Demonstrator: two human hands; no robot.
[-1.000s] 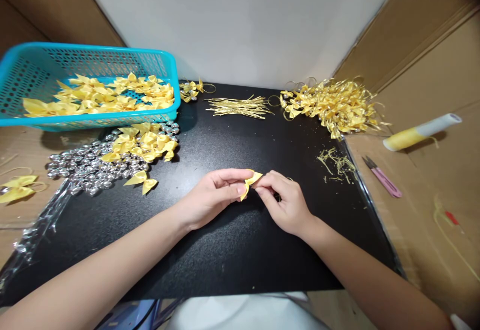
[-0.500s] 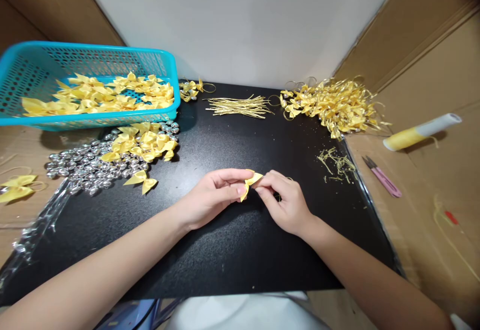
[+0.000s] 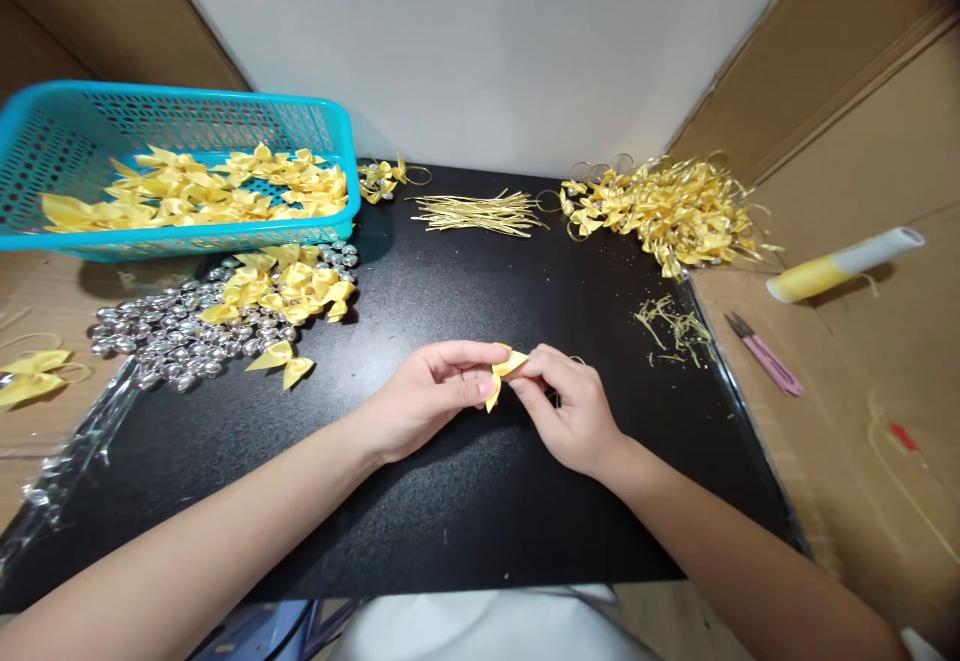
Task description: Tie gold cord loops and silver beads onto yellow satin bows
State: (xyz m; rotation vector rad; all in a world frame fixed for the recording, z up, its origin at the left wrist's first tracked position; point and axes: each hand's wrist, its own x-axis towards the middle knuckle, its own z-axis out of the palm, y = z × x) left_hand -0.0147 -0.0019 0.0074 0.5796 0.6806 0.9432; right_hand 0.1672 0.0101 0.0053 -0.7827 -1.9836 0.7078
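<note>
Now I see the yellow ribbon bow [image 3: 508, 368] edge rightward, pinched in my left hand [image 3: 421, 396], my right hand [image 3: 568, 407] gripping a gold loop [image 3: 577, 359], so work on it looks ongoing.

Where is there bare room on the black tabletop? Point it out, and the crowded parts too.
Largely bare tabletop lies between the gold strands and the left hand and right hand; another patch lies between the forearms. Crowded: left, silver beads and yellow bows in front of the blue basket; right, the bow heap and clippings.
</note>
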